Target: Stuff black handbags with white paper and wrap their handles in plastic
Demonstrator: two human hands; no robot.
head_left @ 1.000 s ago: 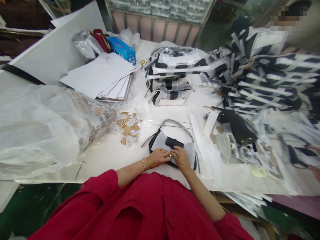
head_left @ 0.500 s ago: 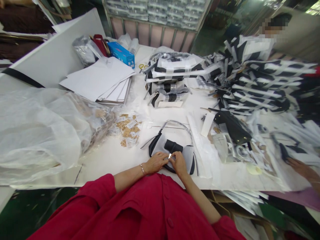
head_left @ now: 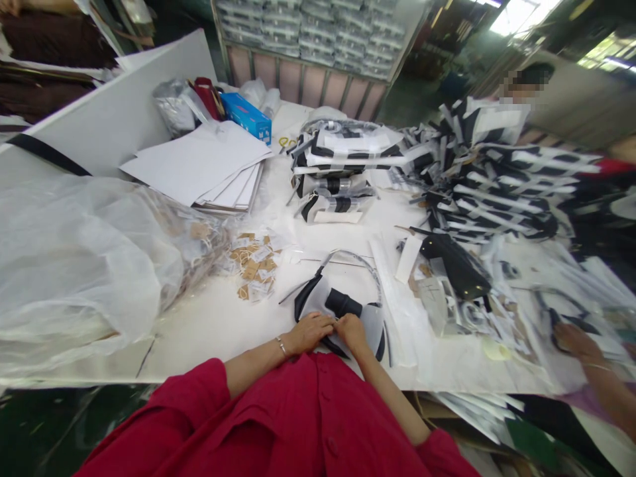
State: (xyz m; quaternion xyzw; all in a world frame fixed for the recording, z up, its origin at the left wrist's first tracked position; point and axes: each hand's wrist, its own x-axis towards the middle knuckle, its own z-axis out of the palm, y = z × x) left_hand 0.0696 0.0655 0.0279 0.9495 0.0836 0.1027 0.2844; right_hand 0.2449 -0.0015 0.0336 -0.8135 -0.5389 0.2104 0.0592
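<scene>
A black handbag [head_left: 348, 308] wrapped in pale grey tissue lies on the white table [head_left: 223, 318] right in front of me, its wrapped handle arching away from me. My left hand [head_left: 309, 331] and my right hand [head_left: 352, 331] meet at the bag's near edge, fingers curled and pinched together on something small that I cannot make out. A thin bracelet circles my left wrist. My red sleeves fill the bottom of the view.
A heap of clear plastic bags [head_left: 79, 265] lies at left, small tan tags [head_left: 253, 262] beside it. White card sheets [head_left: 199, 165] and a blue box [head_left: 246, 114] sit behind. Stacked wrapped black bags [head_left: 342, 165] stretch right. Another person's hand [head_left: 576, 341] rests at far right.
My hands stay pinched at the bag's near edge; the small shiny piece seen between the fingers earlier is now hidden. The other person's hand at right has come further in.
</scene>
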